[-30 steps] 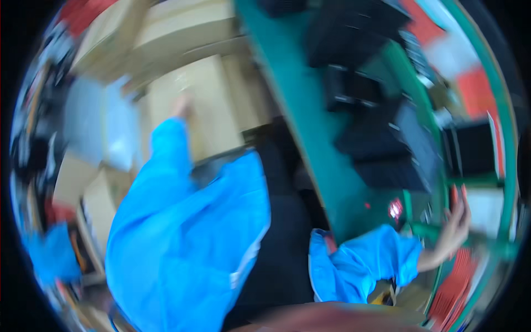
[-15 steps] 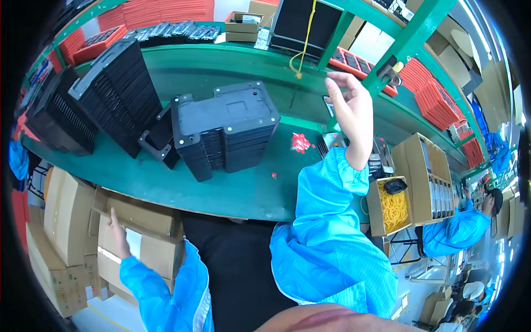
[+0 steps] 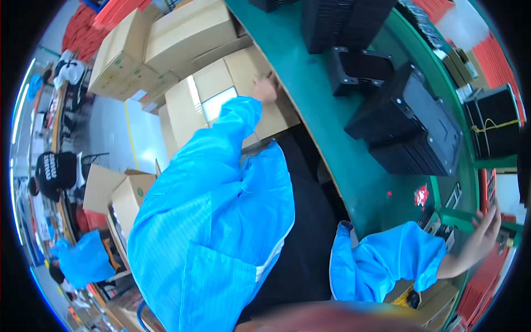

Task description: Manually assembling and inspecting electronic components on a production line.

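Note:
My left hand (image 3: 265,89) is over a brown cardboard box (image 3: 213,83) to the left of the bench; its fingers are blurred against the box, so I cannot make out whether they hold anything. A white label (image 3: 217,104) lies on top of that box. My right hand (image 3: 482,237) is raised at the far right beside the green rack, fingers spread, holding nothing. Between the hands, on the green bench (image 3: 362,191), stands a stack of black plastic trays (image 3: 412,124). One black frame-shaped part (image 3: 359,72) lies behind it, and another tall black stack (image 3: 348,25) farther along.
A small bag of red pieces (image 3: 421,196) lies on the bench. More cardboard boxes (image 3: 188,33) are piled at the upper left. A box with yellow cords (image 3: 406,293) is below my right arm. Co-workers in blue (image 3: 86,257) and black (image 3: 55,171) sit at the left.
The view has turned left, so the bench now runs along the right. My left hand has moved from the box's side onto its top. My right hand stays raised and open.

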`<control>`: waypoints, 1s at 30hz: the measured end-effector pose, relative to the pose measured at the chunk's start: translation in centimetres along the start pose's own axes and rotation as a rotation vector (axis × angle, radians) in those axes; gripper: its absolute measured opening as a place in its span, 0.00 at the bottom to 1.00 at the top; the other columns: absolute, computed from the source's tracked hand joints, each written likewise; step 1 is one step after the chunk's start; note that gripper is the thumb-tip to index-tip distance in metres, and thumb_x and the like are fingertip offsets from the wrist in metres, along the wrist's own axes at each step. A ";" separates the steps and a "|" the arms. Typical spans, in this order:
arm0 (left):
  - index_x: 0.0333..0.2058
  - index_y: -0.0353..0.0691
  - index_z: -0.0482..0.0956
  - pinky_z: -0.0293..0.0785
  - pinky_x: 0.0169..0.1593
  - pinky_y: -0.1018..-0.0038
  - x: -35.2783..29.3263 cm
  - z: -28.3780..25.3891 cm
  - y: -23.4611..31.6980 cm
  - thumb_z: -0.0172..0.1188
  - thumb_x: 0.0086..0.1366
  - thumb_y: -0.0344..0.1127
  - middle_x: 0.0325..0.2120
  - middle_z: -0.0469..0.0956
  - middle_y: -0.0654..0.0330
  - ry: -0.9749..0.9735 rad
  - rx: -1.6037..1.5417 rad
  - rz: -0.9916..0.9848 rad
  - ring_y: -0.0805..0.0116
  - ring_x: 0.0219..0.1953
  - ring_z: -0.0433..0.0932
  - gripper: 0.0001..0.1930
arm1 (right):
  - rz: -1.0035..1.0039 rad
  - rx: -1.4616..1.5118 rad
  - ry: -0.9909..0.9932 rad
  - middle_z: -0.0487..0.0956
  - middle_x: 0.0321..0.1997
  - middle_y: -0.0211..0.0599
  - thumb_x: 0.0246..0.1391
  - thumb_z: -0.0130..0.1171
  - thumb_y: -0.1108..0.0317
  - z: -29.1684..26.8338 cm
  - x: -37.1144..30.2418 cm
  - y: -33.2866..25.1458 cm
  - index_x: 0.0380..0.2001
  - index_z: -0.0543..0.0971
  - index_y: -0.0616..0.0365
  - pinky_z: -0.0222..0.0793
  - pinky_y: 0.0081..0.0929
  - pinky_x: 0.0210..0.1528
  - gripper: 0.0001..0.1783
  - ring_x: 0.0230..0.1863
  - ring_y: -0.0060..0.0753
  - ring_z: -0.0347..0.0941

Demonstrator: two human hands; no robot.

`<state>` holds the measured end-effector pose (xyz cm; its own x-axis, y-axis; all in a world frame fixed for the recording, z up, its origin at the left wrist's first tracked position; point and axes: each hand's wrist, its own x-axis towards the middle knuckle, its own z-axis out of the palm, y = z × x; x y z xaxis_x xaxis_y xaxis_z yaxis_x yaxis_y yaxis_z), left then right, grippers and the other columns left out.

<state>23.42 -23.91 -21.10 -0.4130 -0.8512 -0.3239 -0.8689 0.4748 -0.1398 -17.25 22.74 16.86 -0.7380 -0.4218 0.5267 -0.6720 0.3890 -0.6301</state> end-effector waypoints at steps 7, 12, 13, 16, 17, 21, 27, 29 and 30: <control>0.44 0.33 0.80 0.74 0.55 0.49 -11.5 3.6 -12.4 0.56 0.70 0.46 0.44 0.80 0.39 0.298 -0.498 -0.409 0.37 0.51 0.77 0.19 | 0.057 -0.051 0.006 0.80 0.61 0.38 0.73 0.50 0.48 -1.1 1.4 1.7 0.64 0.76 0.55 0.76 0.26 0.52 0.28 0.52 0.29 0.81; 0.44 0.31 0.82 0.73 0.56 0.50 -15.5 2.8 -13.9 0.48 0.72 0.62 0.46 0.81 0.38 0.206 -0.323 -0.121 0.37 0.50 0.79 0.33 | 0.028 -0.013 -0.019 0.80 0.61 0.37 0.72 0.51 0.48 0.2 2.3 1.5 0.65 0.76 0.54 0.76 0.26 0.53 0.28 0.52 0.30 0.82; 0.45 0.31 0.83 0.73 0.56 0.50 -13.8 1.2 -14.4 0.44 0.71 0.66 0.47 0.81 0.38 0.078 -0.363 -0.172 0.37 0.50 0.78 0.38 | 0.036 -0.008 -0.028 0.80 0.61 0.37 0.72 0.51 0.48 0.7 2.1 1.3 0.65 0.76 0.54 0.76 0.26 0.53 0.28 0.52 0.30 0.82; 0.45 0.30 0.83 0.72 0.58 0.51 -15.4 -4.4 -12.5 0.39 0.70 0.74 0.50 0.81 0.39 -0.183 -0.390 -0.181 0.38 0.51 0.78 0.45 | -0.041 0.033 -0.036 0.82 0.58 0.41 0.73 0.53 0.55 1.3 2.0 0.8 0.63 0.76 0.61 0.76 0.24 0.51 0.25 0.50 0.28 0.80; 0.45 0.30 0.84 0.72 0.58 0.52 -16.0 -7.2 -11.7 0.36 0.69 0.77 0.50 0.81 0.40 -0.304 -0.364 -0.133 0.39 0.51 0.79 0.48 | -0.042 0.030 -0.039 0.82 0.58 0.41 0.73 0.53 0.55 1.1 2.0 0.8 0.63 0.76 0.61 0.76 0.24 0.51 0.25 0.50 0.28 0.80; 0.52 0.35 0.81 0.74 0.55 0.54 -20.4 -6.9 -10.6 0.36 0.67 0.80 0.49 0.83 0.47 -0.429 -0.487 0.081 0.49 0.48 0.82 0.49 | -0.008 0.076 -0.007 0.82 0.57 0.39 0.72 0.54 0.53 0.1 0.7 0.6 0.62 0.77 0.58 0.76 0.26 0.53 0.25 0.52 0.29 0.80; 0.59 0.35 0.78 0.78 0.51 0.55 -19.9 -2.9 -13.4 0.36 0.70 0.77 0.51 0.81 0.46 -0.798 -0.988 -0.266 0.52 0.45 0.83 0.47 | 0.009 0.091 0.056 0.83 0.56 0.38 0.72 0.53 0.51 -0.5 -0.2 -0.3 0.61 0.78 0.56 0.75 0.26 0.54 0.25 0.53 0.29 0.80; 0.59 0.34 0.78 0.79 0.50 0.55 -18.7 -2.6 -14.0 0.41 0.71 0.72 0.52 0.80 0.46 -0.683 -0.622 -0.314 0.51 0.44 0.83 0.43 | -0.008 0.082 0.062 0.83 0.56 0.38 0.72 0.53 0.51 -0.4 -0.1 -0.4 0.61 0.78 0.56 0.75 0.26 0.53 0.25 0.52 0.29 0.80; 0.58 0.34 0.78 0.80 0.50 0.55 -17.1 -2.2 -15.0 0.45 0.72 0.68 0.52 0.80 0.46 -0.696 -0.368 -0.252 0.50 0.45 0.83 0.39 | 0.004 0.070 0.050 0.83 0.56 0.37 0.72 0.52 0.51 -0.4 0.0 -0.3 0.62 0.78 0.56 0.75 0.26 0.53 0.25 0.51 0.28 0.80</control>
<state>42.91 -17.00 -11.39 -0.0358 -0.5318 -0.8461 -0.9966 0.0815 -0.0091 -17.03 22.95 17.26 -0.7439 -0.3787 0.5506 -0.6645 0.3316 -0.6697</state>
